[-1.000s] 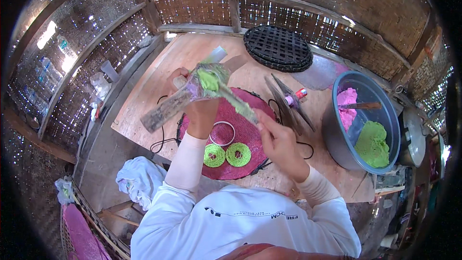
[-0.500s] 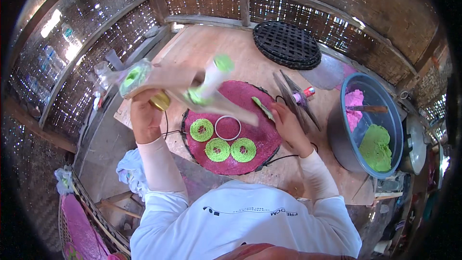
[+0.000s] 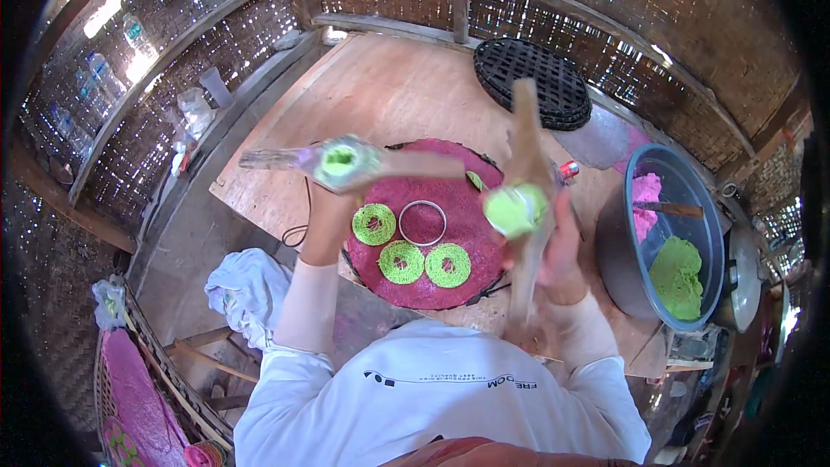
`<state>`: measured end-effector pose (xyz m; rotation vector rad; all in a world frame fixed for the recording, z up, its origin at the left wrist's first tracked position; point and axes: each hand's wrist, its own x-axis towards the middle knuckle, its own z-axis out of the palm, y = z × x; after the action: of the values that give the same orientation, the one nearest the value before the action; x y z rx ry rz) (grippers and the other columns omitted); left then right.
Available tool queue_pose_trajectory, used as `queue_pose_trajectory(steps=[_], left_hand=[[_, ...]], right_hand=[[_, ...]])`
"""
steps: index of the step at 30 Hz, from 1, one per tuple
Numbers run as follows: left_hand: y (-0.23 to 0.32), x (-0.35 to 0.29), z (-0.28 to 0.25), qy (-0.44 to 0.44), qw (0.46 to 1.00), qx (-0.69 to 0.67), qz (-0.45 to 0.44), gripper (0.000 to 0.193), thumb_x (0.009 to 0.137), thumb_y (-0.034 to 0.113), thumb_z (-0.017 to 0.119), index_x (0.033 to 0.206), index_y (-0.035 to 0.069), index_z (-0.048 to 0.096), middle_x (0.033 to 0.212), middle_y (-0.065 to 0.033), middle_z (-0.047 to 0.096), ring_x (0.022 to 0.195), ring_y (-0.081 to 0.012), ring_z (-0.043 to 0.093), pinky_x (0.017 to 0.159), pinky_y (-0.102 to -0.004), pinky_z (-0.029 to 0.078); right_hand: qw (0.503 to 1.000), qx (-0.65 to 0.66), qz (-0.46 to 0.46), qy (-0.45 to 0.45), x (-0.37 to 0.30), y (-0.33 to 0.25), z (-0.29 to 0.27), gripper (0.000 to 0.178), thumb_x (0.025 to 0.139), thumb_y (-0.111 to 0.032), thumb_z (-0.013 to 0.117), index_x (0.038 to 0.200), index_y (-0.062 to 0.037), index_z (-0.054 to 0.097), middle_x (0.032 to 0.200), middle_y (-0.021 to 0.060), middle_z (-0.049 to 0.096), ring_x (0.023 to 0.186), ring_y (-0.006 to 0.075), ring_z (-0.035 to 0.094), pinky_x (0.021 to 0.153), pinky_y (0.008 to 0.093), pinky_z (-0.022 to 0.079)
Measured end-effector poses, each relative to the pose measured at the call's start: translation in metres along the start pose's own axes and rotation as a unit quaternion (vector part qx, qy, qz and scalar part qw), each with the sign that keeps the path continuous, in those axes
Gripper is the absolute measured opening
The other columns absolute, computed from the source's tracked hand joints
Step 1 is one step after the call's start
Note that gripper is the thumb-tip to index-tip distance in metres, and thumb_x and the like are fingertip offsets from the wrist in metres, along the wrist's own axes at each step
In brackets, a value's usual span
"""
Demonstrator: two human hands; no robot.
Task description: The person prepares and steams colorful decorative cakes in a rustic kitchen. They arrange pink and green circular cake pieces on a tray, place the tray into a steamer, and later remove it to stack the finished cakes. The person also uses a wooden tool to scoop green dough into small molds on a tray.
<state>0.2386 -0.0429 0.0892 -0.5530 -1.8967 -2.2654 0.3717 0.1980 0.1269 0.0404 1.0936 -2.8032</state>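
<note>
My left hand (image 3: 332,207) grips a wooden bar (image 3: 424,164) with a round opening (image 3: 338,158) in its middle holding green dough. Blurred by motion, a second wooden bar (image 3: 526,117) is held by my right hand (image 3: 564,255); its white plunger end (image 3: 516,209) is smeared with green dough. Between and below the hands lies a round magenta mat (image 3: 389,290). Several lacy green dough rings (image 3: 402,262) and a thin white hoop (image 3: 423,223) rest on it. A green-smeared flat strip (image 3: 476,180) lies near the mat's far right edge, partly hidden.
To the right stands a large grey-blue tub (image 3: 616,246) with pink dough (image 3: 645,207), green dough (image 3: 677,277) and a wooden paddle (image 3: 670,208). Black woven trays (image 3: 532,82) are stacked at the back. A whitish cloth (image 3: 251,290) hangs at the left; a basket with magenta mats (image 3: 143,389) is lower left.
My right hand has let go of the green-smeared strip and taken the bar with the white plunger, moving it right. My left hand has moved right and keeps the bar with the opening.
</note>
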Motion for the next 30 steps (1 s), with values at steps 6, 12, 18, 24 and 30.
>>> queue_pose_trajectory(steps=[6,12,18,24,30], left_hand=[[0.042,-0.028,0.038,-0.067,0.92,0.336,0.193,0.03,0.062,0.025,0.073,0.086,0.009,0.065,0.081,-0.0092,0.064,0.072,-0.0258,0.061,0.066,-0.0347,0.047],[0.054,-0.032,0.029,-0.158,0.864,0.386,0.281,0.033,0.061,0.033,0.072,0.085,0.011,0.066,0.067,-0.0085,0.061,0.06,-0.0294,0.058,0.052,-0.0384,0.044],[0.061,-0.067,0.036,-0.266,0.902,0.334,0.06,0.043,0.062,0.031,0.071,0.097,0.009,0.063,0.087,-0.0118,0.063,0.082,-0.031,0.061,0.07,-0.0377,0.047],[0.011,-0.068,0.02,-0.254,0.946,0.202,0.006,0.047,0.063,0.022,0.072,0.106,0.007,0.059,0.097,-0.0121,0.063,0.092,-0.0261,0.061,0.08,-0.0347,0.046],[0.021,0.032,0.001,-0.434,0.879,0.171,0.095,0.078,0.062,0.029,0.076,0.126,0.003,0.04,0.13,-0.0161,0.04,0.12,-0.03,0.039,0.099,-0.0373,0.031]], right_hand=[[0.867,-0.445,-0.218,0.059,0.0,-0.011,0.004,0.076,0.081,-0.041,0.058,0.133,-0.0001,0.021,0.111,0.0138,0.048,0.092,0.0224,0.053,0.074,0.0346,0.048],[0.689,-0.654,-0.306,-0.059,-0.01,-0.021,0.054,0.094,0.072,-0.04,0.067,0.135,0.0051,0.014,0.132,0.0234,0.031,0.12,0.0343,0.036,0.098,0.0394,0.032],[0.675,-0.687,-0.242,-0.119,-0.016,0.025,0.058,0.096,0.069,-0.027,0.074,0.132,0.011,0.013,0.132,0.0305,0.028,0.122,0.0415,0.032,0.101,0.0393,0.028],[0.853,-0.507,-0.087,-0.093,-0.004,0.048,0.044,0.091,0.071,-0.028,0.073,0.134,0.0067,0.017,0.129,0.0206,0.037,0.118,0.0273,0.039,0.098,0.0363,0.033],[0.903,-0.346,0.239,-0.093,0.018,-0.009,0.023,0.076,0.081,-0.054,0.051,0.129,0.0018,0.032,0.112,0.007,0.05,0.097,0.0132,0.049,0.084,0.0244,0.04]])
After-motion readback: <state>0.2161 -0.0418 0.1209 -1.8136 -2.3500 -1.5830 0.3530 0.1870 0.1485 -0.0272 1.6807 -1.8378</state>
